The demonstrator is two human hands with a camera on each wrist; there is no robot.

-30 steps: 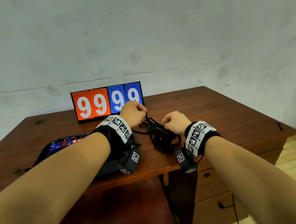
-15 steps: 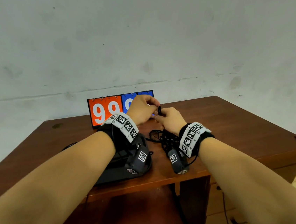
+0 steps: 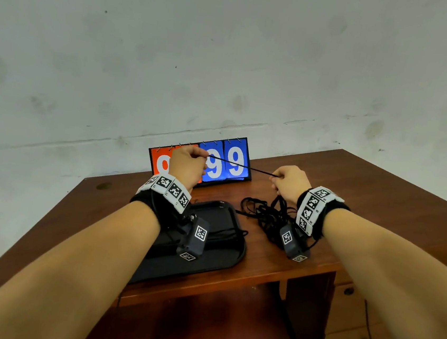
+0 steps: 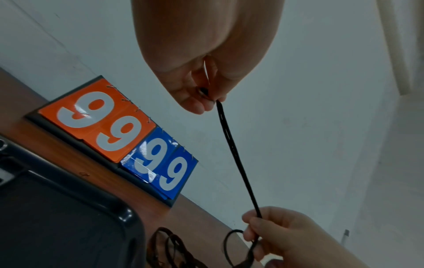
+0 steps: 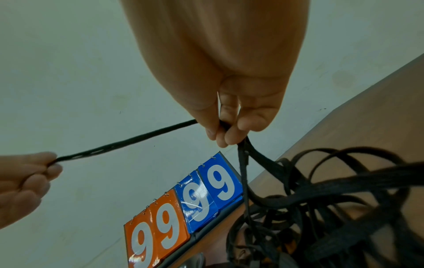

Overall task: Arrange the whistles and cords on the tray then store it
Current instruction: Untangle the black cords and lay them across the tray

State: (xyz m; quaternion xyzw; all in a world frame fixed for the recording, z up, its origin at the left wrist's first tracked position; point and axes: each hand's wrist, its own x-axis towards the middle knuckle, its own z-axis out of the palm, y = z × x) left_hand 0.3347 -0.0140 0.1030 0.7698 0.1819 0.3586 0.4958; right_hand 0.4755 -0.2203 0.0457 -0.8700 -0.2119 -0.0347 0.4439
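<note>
Both hands (image 3: 188, 163) (image 3: 288, 182) stretch a cord (image 3: 240, 165) before the scoreboard (image 3: 226, 161), above tray (image 3: 229, 211)

I saw one black cord (image 3: 240, 166) pulled taut at frame center, w/ the rest of the black cords (image 3: 265, 215) tangled right of center, just beside a black tray (image 3: 231, 255) at lower center.

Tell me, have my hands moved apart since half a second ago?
Yes. Left hand now covers the scoreboard's orange digits; right hand sits past its blue end, cord stretched between.
</note>
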